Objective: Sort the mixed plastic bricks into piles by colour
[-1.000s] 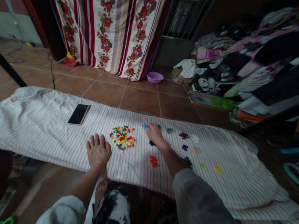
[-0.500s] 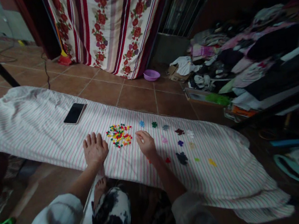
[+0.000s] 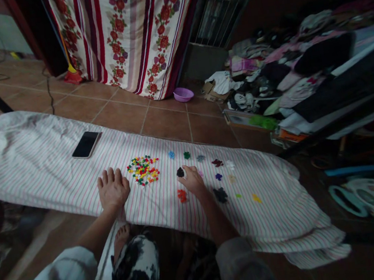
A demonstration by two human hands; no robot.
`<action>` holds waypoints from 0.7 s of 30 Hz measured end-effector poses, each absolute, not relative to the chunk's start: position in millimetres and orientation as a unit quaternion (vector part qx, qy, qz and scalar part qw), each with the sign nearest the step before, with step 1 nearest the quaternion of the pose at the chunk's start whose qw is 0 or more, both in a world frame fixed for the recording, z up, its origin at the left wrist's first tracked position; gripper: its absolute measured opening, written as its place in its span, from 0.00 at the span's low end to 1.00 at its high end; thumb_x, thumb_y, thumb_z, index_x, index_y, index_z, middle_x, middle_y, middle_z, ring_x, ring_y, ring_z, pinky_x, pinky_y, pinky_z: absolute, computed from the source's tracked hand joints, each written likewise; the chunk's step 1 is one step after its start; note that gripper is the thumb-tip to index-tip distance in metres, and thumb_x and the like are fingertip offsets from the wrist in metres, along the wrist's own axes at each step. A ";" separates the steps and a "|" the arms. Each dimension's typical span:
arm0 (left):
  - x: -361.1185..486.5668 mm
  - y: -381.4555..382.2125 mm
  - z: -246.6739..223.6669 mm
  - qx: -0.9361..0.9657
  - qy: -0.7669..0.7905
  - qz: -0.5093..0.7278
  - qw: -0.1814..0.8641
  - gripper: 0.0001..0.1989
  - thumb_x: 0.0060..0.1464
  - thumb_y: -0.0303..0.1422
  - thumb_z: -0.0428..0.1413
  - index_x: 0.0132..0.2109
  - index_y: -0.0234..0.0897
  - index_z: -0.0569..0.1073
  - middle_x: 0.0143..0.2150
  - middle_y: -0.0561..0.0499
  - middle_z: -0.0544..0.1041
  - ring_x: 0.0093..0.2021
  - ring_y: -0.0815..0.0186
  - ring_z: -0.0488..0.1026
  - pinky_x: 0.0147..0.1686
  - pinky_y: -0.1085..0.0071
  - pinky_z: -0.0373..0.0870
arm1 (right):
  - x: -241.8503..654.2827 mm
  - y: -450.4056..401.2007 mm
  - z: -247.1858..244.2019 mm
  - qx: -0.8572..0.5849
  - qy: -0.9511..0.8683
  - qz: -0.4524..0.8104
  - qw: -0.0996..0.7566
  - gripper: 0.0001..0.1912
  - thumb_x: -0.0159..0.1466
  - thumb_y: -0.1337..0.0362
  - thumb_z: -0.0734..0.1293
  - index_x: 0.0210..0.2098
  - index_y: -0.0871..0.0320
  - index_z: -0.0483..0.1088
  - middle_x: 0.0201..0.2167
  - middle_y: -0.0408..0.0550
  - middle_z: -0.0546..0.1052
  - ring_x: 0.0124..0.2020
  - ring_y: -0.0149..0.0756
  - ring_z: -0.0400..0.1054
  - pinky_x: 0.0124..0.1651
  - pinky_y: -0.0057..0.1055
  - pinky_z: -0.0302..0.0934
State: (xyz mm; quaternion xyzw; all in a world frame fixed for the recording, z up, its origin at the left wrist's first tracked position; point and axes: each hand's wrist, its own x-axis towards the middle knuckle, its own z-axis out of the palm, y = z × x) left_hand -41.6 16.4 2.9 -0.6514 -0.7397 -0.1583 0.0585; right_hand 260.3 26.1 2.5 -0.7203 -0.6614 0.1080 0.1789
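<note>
My left hand (image 3: 113, 188) lies flat on the striped cloth (image 3: 56, 177) with its fingers spread and nothing held. Just right of it is a mixed heap of tiny coloured pieces (image 3: 143, 170), mostly red, yellow, green and white. My right hand (image 3: 192, 179) has its fingers curled toward the thumb beside a small black pile (image 3: 180, 172); anything between the fingertips is too small to make out. Around it sit single-colour piles: light blue (image 3: 171, 154), green (image 3: 187, 155), orange (image 3: 181, 195), dark grey (image 3: 220, 195), brown (image 3: 217, 162). A pink pile is partly hidden behind this hand.
A phone (image 3: 86, 144) lies on the cloth at the left. More small piles, among them white (image 3: 230, 165), purple (image 3: 218, 177) and yellow (image 3: 256, 198), are at the right. Beyond the cloth, a purple basin (image 3: 183, 94) and heaped clothes (image 3: 288, 70) stand on the tiled floor.
My right hand has moved from beside the mixed heap rightward to the black pile, uncovering the black and orange piles. My left hand stays flat on the cloth. The view has shifted slightly.
</note>
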 end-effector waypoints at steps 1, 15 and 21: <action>-41.6 16.5 2.4 -0.651 -0.740 -0.157 0.058 0.26 0.60 0.38 0.41 0.60 0.32 0.67 0.64 0.37 0.65 0.65 0.46 0.57 0.63 0.50 0.50 | 258.0 26.8 1.5 -0.723 -0.659 0.107 0.177 0.25 0.57 0.62 0.69 0.54 0.59 0.68 0.45 0.54 0.70 0.39 0.37 0.69 0.46 0.34 0.63; -41.5 15.6 2.4 -0.658 -0.731 -0.163 0.071 0.26 0.61 0.38 0.41 0.60 0.31 0.67 0.63 0.37 0.66 0.65 0.46 0.57 0.62 0.50 0.50 | 255.9 35.1 -8.2 -0.665 -0.686 0.156 0.252 0.20 0.56 0.69 0.67 0.49 0.56 0.71 0.44 0.48 0.70 0.31 0.30 0.67 0.45 0.32 0.65; -42.3 16.0 1.5 -0.657 -0.734 -0.164 0.062 0.26 0.60 0.38 0.41 0.61 0.32 0.67 0.64 0.37 0.65 0.65 0.47 0.57 0.62 0.50 0.50 | 259.2 31.6 -11.0 -0.653 -0.675 0.157 0.306 0.20 0.54 0.69 0.67 0.47 0.56 0.72 0.41 0.48 0.69 0.30 0.30 0.68 0.46 0.34 0.66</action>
